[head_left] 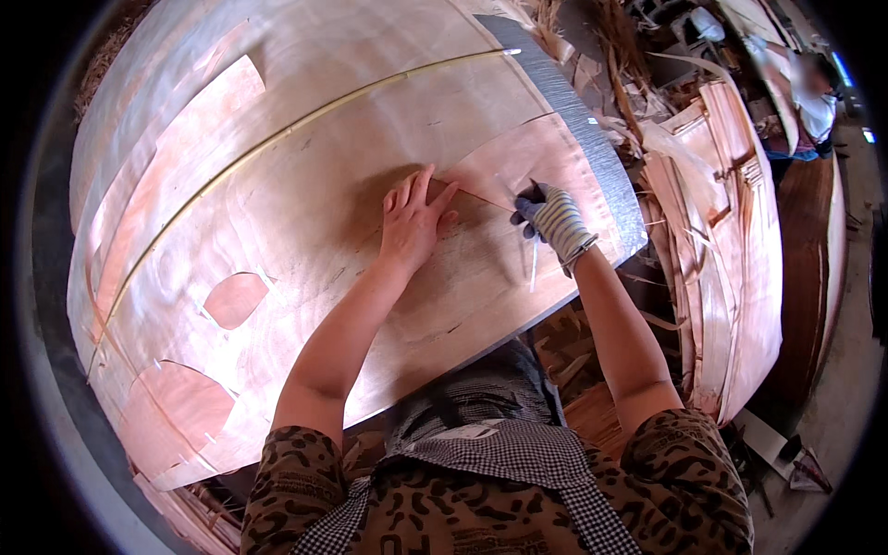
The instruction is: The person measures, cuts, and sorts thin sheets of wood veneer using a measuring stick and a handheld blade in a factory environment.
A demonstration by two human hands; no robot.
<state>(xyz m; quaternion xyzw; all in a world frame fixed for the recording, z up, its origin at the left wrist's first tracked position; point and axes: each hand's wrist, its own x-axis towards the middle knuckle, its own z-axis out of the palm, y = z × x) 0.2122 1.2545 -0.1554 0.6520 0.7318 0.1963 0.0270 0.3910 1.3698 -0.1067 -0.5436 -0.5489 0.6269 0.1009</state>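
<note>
A large pale wood veneer sheet (324, 203) covers the work table in front of me. My left hand (413, 222) is bare and rests on it, palm down, fingers stretched out. A pinkish veneer piece (527, 153) lies at the sheet's right end, its lower edge running between my hands. My right hand (560, 225), in a striped glove with dark fingertips, is closed at that edge. What its fingers grip is hidden; a small dark tip shows above them. A thin white strip (534, 264) lies just below the glove.
A long thin yellow stick (305, 117) lies across the sheet. Two pinkish patches, a small one (236, 301) and a larger one (180, 412), sit at left. Beyond the table's grey edge (592, 129) stand stacked veneer sheets (731, 250). Another person (814, 111) is at far right.
</note>
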